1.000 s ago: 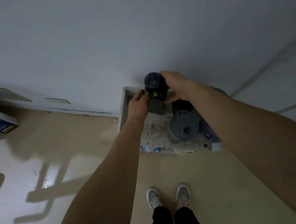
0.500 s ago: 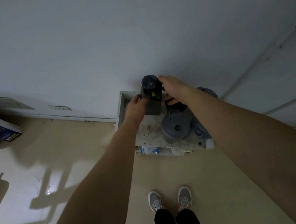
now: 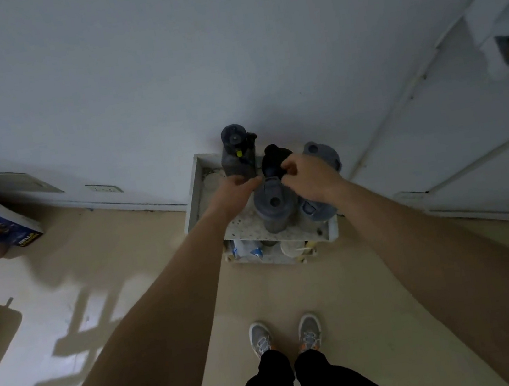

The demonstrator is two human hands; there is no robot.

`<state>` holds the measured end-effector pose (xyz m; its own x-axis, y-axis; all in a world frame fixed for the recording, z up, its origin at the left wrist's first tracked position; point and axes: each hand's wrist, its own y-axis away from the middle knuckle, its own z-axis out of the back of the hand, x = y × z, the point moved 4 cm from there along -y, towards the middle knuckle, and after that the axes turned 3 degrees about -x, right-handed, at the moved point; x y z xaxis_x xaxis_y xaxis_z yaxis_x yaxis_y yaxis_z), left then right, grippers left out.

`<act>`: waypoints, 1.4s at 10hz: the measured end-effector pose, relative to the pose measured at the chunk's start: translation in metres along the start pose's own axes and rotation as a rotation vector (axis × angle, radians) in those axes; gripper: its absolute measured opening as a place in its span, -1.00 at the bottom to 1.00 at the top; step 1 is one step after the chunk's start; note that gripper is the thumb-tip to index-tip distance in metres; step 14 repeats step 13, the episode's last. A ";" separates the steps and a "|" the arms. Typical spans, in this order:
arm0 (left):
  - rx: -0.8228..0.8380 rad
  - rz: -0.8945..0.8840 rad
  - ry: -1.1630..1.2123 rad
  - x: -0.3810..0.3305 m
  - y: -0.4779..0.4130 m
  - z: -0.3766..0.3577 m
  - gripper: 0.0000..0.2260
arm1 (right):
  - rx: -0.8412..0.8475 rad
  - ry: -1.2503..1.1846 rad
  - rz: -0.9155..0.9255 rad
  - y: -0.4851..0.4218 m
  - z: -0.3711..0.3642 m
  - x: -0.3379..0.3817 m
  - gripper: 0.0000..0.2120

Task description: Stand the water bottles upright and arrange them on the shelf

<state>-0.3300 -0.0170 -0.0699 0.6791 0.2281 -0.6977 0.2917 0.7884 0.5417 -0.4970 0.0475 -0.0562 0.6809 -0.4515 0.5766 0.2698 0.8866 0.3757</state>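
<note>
A dark bottle with a yellow button (image 3: 236,154) stands upright at the back left of the small white shelf (image 3: 195,198), free of both hands. My left hand (image 3: 239,186) hovers just in front of its base, loosely curled and holding nothing. My right hand (image 3: 308,174) has its fingers curled at the front of a black bottle (image 3: 274,156); whether it grips that bottle is unclear. A grey lidded bottle (image 3: 273,206) stands upright at the front, between my hands. A blue-grey bottle (image 3: 315,211) sits under my right wrist, and another grey one (image 3: 323,152) behind it.
The shelf stands against the white wall in a corner, with a door frame (image 3: 399,111) to its right. A lower tier (image 3: 268,252) holds small items. A blue box (image 3: 7,226) lies on the floor at left. My shoes (image 3: 284,333) are on the tan floor.
Both hands set the dark bottle with the yellow button down at the back left and let go. They drew back toward me, the right hand shifting over to the black bottle.
</note>
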 end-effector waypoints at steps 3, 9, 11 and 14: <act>0.125 0.231 0.290 0.023 0.011 -0.044 -0.37 | -0.045 0.378 0.082 0.015 -0.043 -0.023 -0.10; 0.057 0.144 0.238 0.020 0.008 -0.043 -0.35 | -0.099 0.372 0.068 0.014 -0.043 -0.022 -0.16; 0.004 -0.006 0.023 0.010 0.038 -0.011 -0.47 | -0.066 0.431 0.046 0.032 -0.019 -0.007 -0.17; -0.065 -0.161 -0.331 0.006 0.078 0.047 -0.46 | -0.239 0.466 0.016 0.069 0.005 0.037 -0.32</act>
